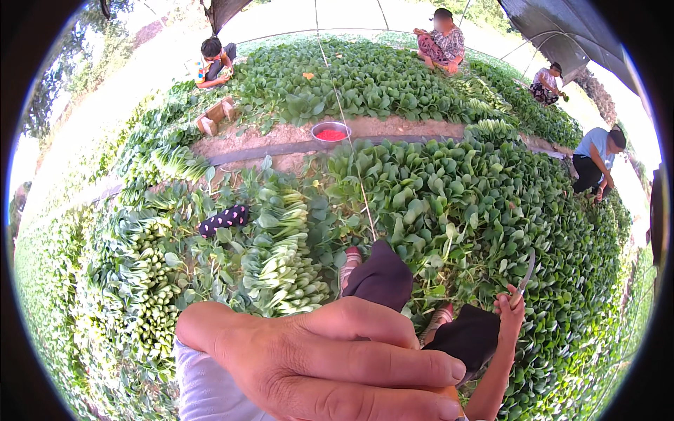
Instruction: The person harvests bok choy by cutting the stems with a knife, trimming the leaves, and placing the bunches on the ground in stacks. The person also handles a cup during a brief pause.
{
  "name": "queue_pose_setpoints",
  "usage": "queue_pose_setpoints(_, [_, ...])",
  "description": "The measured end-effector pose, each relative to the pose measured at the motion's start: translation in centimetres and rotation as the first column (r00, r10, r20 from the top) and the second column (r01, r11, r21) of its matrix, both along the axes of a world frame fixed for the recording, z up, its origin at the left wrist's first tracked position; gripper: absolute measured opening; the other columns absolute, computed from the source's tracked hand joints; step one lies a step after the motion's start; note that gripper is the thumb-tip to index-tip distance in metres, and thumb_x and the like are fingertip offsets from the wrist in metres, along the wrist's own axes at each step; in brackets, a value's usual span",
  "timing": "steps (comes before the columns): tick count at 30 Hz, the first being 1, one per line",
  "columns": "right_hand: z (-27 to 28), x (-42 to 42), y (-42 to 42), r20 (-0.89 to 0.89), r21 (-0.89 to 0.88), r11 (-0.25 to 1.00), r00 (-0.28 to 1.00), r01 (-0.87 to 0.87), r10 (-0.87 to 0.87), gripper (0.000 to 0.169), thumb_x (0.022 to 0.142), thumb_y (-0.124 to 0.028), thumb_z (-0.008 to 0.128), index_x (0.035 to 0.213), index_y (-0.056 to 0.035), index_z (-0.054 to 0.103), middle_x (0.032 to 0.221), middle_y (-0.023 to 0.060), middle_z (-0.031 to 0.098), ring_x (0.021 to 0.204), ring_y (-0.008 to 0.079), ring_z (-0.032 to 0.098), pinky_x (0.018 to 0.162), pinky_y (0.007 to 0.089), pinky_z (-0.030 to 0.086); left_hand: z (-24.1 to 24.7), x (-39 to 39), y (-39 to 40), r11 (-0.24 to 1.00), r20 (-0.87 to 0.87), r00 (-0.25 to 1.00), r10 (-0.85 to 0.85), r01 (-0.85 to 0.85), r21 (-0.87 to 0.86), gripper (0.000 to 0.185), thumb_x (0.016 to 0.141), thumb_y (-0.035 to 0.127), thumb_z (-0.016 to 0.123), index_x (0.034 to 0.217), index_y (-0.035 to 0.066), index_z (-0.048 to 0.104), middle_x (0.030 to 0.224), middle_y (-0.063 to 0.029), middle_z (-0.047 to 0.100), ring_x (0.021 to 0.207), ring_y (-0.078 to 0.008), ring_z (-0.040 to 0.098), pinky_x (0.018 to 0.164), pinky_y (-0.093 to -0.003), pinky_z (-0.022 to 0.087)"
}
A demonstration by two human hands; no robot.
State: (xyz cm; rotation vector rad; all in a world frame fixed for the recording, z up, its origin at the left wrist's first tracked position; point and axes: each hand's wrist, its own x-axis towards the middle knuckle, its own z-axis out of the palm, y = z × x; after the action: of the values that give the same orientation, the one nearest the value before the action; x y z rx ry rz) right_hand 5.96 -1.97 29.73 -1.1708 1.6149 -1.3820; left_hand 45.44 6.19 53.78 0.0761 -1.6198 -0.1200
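My left hand (326,363) is raised very close to the camera and fills the lower middle, its back facing up and fingers bent. Its palm is hidden, so whether it grips anything does not show. A bit of orange shows beneath its fingertips. Lower right, my right hand (509,310) is closed around the light handle of a small sickle (526,276), its curved blade pointing up over leafy greens. Standing bok choy-like greens (437,189) grow densely before me. Left of my feet lies a row of cut greens (284,268), pale stems facing my side.
Another cut row (152,289) lies farther left, past a dark heart-patterned cloth (224,220). A metal basin (330,132) with red contents and a small wooden stool (216,116) stand on the soil strip. A taut string (342,110) crosses the bed. Several people crouch or bend among the plants.
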Motion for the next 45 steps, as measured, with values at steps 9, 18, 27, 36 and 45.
queue_pose_setpoints(9, [0.7,-0.1,0.5,0.007,0.005,0.999,0.999,0.034,-0.034,0.034,0.085,-0.008,0.056,0.117,0.0014,0.049,0.072,-0.0001,0.052,0.054,0.0062,0.046,0.049,0.0204,0.036,1.4,0.1,-1.3,0.990,0.045,0.999,-0.001,0.008,-0.140,0.018,0.075,0.014,0.073,0.088,0.002,0.067,0.081,-0.0137,0.069,0.069,-0.0167,0.063,0.066,-0.0264,0.045])
queue_pose_setpoints(18, [0.8,-0.3,0.9,-0.012,0.007,0.998,0.998,0.069,-0.069,0.037,0.084,-0.009,0.057,0.118,0.0021,0.050,0.071,0.0009,0.053,0.054,0.0061,0.047,0.049,0.0201,0.037,2.5,1.1,-1.4,0.984,0.222,0.975,0.011,0.029,-0.174,0.022,0.076,0.014,0.072,0.094,0.003,0.066,0.090,-0.0147,0.068,0.073,-0.0174,0.061,0.067,-0.0270,0.045])
queue_pose_setpoints(27, [0.4,-0.6,1.2,-0.009,-0.001,0.996,0.996,0.090,-0.090,0.037,0.084,-0.008,0.057,0.118,0.0023,0.049,0.073,0.0022,0.055,0.053,0.0062,0.048,0.048,0.0193,0.039,3.1,1.6,-2.5,0.942,0.302,0.952,0.044,0.061,-0.329,0.027,0.075,0.015,0.073,0.099,0.005,0.065,0.098,-0.0155,0.067,0.077,-0.0185,0.059,0.069,-0.0278,0.045])
queue_pose_setpoints(36, [0.2,-1.0,1.1,0.047,-0.029,0.997,0.996,0.076,-0.074,0.038,0.084,-0.007,0.058,0.119,0.0039,0.048,0.073,0.0032,0.056,0.053,0.0059,0.048,0.048,0.0189,0.039,3.9,1.8,-1.2,0.979,0.334,0.942,0.011,0.058,-0.197,0.034,0.073,0.014,0.074,0.103,0.005,0.062,0.101,-0.0140,0.065,0.083,-0.0204,0.057,0.074,-0.0289,0.044])
queue_pose_setpoints(45, [0.6,-0.8,1.5,0.046,-0.050,0.996,0.996,0.079,-0.077,0.035,0.084,-0.005,0.058,0.118,0.0031,0.049,0.071,0.0028,0.056,0.054,0.0062,0.049,0.048,0.0197,0.040,5.5,1.1,-1.6,0.953,0.232,0.972,0.033,0.039,-0.300,0.027,0.073,0.012,0.073,0.098,0.005,0.063,0.095,-0.0134,0.065,0.080,-0.0185,0.060,0.071,-0.0284,0.044])
